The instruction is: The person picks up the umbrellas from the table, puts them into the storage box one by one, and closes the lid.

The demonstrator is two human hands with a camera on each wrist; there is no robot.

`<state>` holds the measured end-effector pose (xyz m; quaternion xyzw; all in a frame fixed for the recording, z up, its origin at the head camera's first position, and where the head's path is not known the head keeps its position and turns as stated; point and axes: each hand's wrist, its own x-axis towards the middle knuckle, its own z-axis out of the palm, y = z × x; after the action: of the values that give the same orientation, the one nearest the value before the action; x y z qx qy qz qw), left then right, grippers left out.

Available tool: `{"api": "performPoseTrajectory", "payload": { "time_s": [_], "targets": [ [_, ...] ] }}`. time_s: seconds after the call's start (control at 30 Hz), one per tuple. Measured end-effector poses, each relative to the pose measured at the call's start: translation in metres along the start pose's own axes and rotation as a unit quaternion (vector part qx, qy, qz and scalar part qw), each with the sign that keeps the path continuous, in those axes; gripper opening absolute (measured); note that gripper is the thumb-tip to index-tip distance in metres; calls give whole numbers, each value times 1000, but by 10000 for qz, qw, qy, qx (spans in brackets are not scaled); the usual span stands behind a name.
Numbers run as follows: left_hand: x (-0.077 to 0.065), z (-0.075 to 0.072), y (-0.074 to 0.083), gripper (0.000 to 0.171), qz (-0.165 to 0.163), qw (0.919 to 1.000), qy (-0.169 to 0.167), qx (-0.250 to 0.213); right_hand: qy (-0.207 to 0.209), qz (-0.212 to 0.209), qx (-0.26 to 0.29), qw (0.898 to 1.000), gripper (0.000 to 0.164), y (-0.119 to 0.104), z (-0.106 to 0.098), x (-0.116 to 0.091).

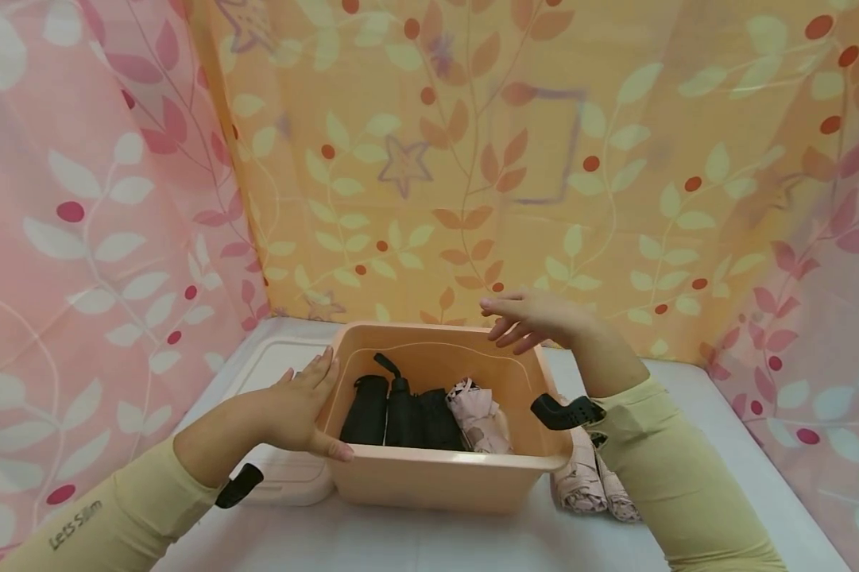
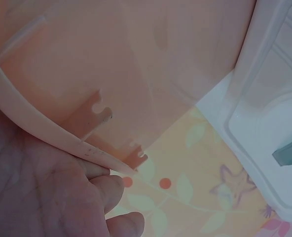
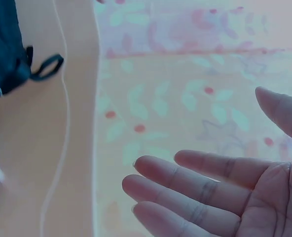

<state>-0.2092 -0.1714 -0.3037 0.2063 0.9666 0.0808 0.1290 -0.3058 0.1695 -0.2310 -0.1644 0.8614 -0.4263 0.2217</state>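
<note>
A peach plastic storage bin [image 1: 443, 481] stands in the middle of the head view. Inside it, black folded umbrellas [image 1: 404, 417] lie side by side, one with a wrist strap sticking up, and a pale pink patterned folded umbrella [image 1: 477, 417] lies to their right. My left hand [image 1: 296, 409] rests on the bin's left rim, fingers straight and thumb at the front corner; the left wrist view shows its palm [image 2: 37, 182] against the rim [image 2: 52, 136]. My right hand [image 1: 539, 318] hovers over the back right rim, its fingers [image 3: 200, 185] spread and holding nothing.
A white lid [image 1: 286, 488] lies on the white table left of the bin, partly under my left arm. Two rolled pink patterned bundles [image 1: 579, 481] lie right of the bin, partly behind my right sleeve. Flower-print curtains [image 1: 465, 159] enclose the back and sides.
</note>
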Motion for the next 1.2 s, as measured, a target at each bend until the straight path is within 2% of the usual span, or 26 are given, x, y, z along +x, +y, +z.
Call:
{"api": "performPoseTrajectory", "payload": {
  "time_s": [0.17,0.3,0.43,0.6,0.73,0.93,1.1,1.2],
  "targets": [
    [0,-1,0,129,4,10000,-18,18,277,24,-98,9996,63,14,-22,-25],
    [1,-1,0,130,-3,10000,-6,-3,469,119,-171,9987,65,34,-39,-45],
    [1,0,0,130,-2,10000,-10,8,585,283,-203,9977,68,63,-55,-66],
    [2,0,-2,131,-5,10000,-15,10,652,638,-92,9958,69,111,-66,-82],
    [2,0,-3,130,2,10000,-11,-2,678,947,110,9931,65,155,-62,-87],
    [1,1,-4,130,0,10000,4,18,638,1416,305,9874,55,214,-45,-91],
    [1,2,-5,131,-6,10000,11,26,672,1746,516,9810,47,246,-26,-92],
    [1,1,-5,131,1,10000,16,18,765,1902,571,9771,50,255,-17,-91]
  ]
}}
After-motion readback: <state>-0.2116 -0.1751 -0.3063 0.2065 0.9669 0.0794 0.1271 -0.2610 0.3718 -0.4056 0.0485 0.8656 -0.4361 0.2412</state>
